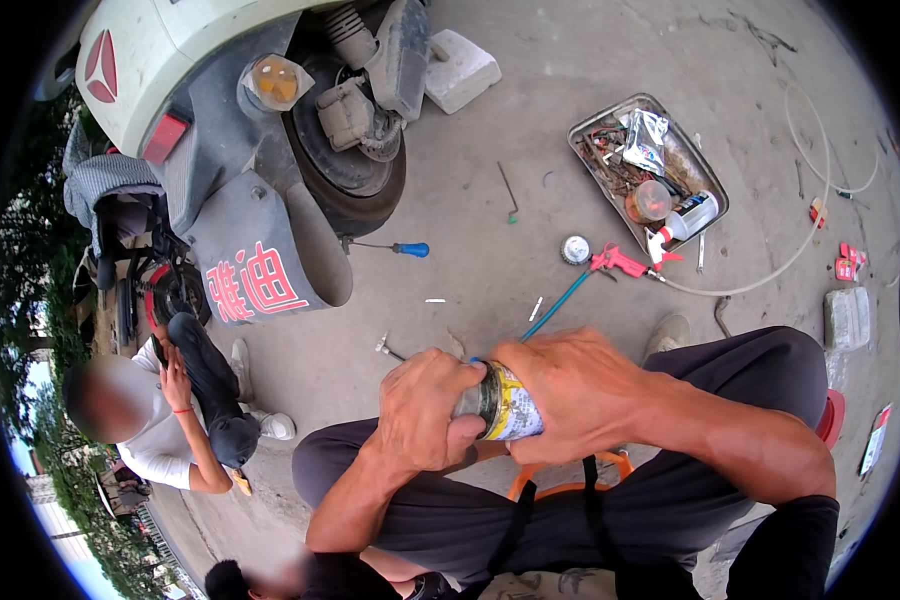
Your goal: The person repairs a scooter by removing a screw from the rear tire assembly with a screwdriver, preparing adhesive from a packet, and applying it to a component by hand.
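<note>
Above my lap, both hands grip a small can (515, 408) with a worn yellow-and-white label and a dull grey-green end. My left hand (420, 410) is wrapped round the grey-green end on the left. The labelled end sits in my right hand (580, 390), its fingers closed round it. The can lies tilted on its side between the two hands, and the palms hide both its ends. Just beyond the hands, on the ground, are a small hammer (388, 347) and a pink tire inflator gun (618, 262) with a round gauge (575, 250) and blue hose (558, 306).
A scooter with its wheel (370, 195) and black mudguard flap (260, 250) stands at the far left; a blue screwdriver (410, 250) is beside it. A metal tray (715, 190) of tools and a spray bottle lies far right. A seated person (160, 420) holds a phone at left.
</note>
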Tool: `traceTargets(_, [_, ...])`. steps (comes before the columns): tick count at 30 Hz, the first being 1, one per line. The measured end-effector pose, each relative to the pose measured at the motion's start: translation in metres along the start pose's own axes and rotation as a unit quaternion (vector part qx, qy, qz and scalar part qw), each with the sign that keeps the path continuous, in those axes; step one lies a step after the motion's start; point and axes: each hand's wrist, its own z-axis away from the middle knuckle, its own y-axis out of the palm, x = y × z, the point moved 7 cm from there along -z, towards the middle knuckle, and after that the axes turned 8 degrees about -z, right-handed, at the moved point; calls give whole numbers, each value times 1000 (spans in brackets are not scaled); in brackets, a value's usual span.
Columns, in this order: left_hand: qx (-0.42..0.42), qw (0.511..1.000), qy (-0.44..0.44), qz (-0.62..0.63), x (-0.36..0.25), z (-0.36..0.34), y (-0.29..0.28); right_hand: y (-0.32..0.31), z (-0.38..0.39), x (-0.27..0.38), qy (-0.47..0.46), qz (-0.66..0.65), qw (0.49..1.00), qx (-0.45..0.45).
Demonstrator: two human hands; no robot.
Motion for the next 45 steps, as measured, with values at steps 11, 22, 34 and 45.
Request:
traceTargets(11, [-64, 995, -52, -60, -3, -13, -11, -13, 2, 16, -116, 76, 983, -120])
traceTargets(22, [-58, 997, -10, -43, -17, -5, -8, -10, 9, 23, -137, 136, 973, -123])
traceTargets(34, [-83, 982, 154, -65, -35, 3, -14, 3, 6, 16, -110, 24, 994, -14])
traceTargets(45, [-97, 994, 43, -14, -10, 1, -10, 2, -1, 11, -17, 23, 999, 32])
